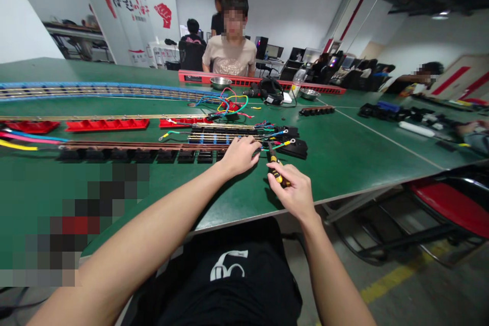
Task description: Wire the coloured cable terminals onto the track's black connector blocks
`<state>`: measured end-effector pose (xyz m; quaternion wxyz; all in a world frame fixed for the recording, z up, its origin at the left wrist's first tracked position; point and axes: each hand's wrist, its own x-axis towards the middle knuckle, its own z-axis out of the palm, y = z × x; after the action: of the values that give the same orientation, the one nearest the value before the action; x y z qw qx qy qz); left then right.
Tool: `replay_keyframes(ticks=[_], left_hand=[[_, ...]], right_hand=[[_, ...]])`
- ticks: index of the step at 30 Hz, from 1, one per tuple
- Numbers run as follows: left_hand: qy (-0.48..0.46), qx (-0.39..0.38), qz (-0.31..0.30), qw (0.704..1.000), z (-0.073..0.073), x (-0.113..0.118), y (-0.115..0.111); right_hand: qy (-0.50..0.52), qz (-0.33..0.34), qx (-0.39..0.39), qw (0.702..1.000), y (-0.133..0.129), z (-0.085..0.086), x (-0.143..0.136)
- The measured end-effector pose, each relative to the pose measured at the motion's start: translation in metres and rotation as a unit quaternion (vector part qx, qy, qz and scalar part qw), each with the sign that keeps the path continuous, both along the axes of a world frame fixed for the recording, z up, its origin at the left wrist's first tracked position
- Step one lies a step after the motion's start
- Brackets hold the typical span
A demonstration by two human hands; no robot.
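Note:
My right hand point(293, 186) is closed round the yellow-and-black handles of a pair of pliers point(277, 167). Their dark jaws point away from me, close to a green wire with a yellow sleeve and ring terminal point(292, 141). My left hand point(240, 155) lies over the right end of a long rail strip point(153, 145) with brown bars and black supports. Its fingers curl down by the wires there; what they grip is hidden. Under and behind that hand sits a shorter black rail piece with brass bars and blue spacers point(208, 138). Black end pieces point(294, 148) lie just to the right.
Red rail holders point(107, 125) and a curved blue track point(95, 90) stretch left on the green table point(344, 163). Behind are coloured wires point(233, 107), a metal bowl point(220, 83), a power tool point(254, 90) and a bottle point(297, 83). A person point(231, 53) faces me across the table.

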<state>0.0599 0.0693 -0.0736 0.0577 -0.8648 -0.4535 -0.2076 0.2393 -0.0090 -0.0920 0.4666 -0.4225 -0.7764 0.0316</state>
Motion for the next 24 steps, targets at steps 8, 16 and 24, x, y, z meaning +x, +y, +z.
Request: replay_keyframes(ticks=[8, 16, 24], left_hand=[[-0.001, -0.013, 0.025, 1.000, 0.0009, 0.0004, -0.0002], [0.005, -0.022, 0.026, 0.999, 0.0009, -0.0006, 0.0018], [0.001, -0.020, 0.020, 1.000, 0.0015, -0.0014, 0.0017]], right_hand=[[-0.031, 0.012, 0.020, 0.999, 0.0018, -0.0011, 0.0010], [-0.044, 0.014, 0.015, 0.999, 0.0026, -0.0006, -0.0003], [-0.018, -0.016, -0.019, 1.000, 0.0025, -0.0026, -0.0008]])
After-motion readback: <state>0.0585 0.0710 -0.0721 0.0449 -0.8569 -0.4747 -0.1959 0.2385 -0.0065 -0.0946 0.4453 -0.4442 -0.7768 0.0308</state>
